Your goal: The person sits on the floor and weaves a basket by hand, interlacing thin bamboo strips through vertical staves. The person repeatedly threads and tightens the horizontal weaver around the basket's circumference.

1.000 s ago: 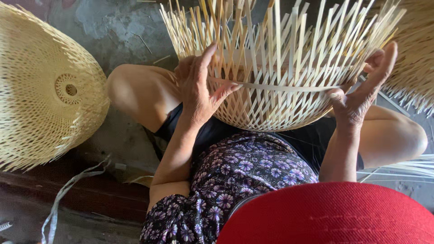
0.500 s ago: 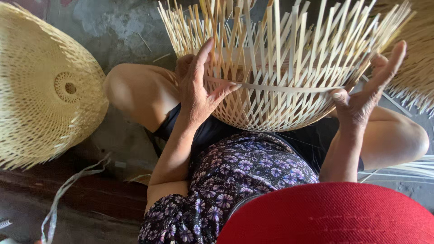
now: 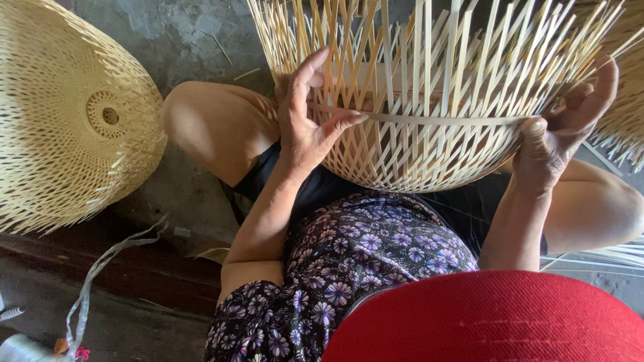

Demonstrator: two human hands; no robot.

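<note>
A half-woven bamboo basket rests on my lap, its loose upright strips fanning upward. A thin horizontal bamboo strip runs across its side. My left hand presses against the basket's left side, thumb on the strip and fingers raised among the uprights. On the right edge, my right hand pinches the other end of the strip between thumb and fingers. I sit with my knees spread, wearing a floral purple garment.
A finished woven bamboo dome lies on the grey floor at the left. More woven bamboo shows at the right edge. A pale plastic strap trails at bottom left. The red brim of my hat fills the bottom right.
My right hand has closed its fingers down onto the strip's end. My left thumb has slid along the strip, and the basket has shifted slightly.
</note>
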